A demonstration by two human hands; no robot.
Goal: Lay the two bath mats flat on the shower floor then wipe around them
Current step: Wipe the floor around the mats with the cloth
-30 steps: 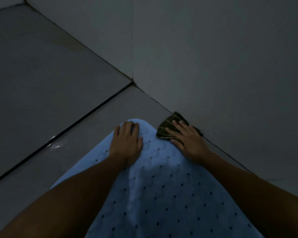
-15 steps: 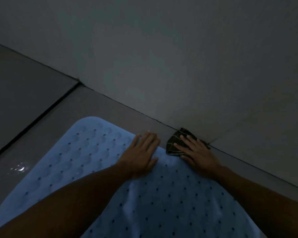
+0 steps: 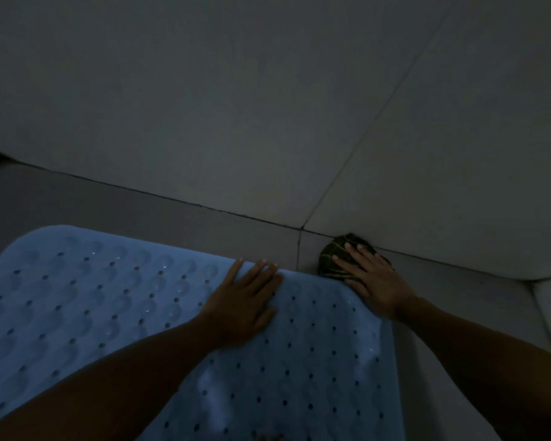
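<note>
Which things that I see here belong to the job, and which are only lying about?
Belonging to the job:
- blue bath mat, lying on the floor
- dark cloth, at the foot of the wall
- left hand, flat on the mat
- right hand, pressing on the cloth

Only lying about:
- nothing loose; just the tiled wall

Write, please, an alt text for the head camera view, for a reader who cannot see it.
In dim light, a person's left hand presses flat on a blue perforated bath mat on the tiled shower floor, while the right hand holds a dark cloth down where floor meets wall, just beyond the mat's far edge.
</note>
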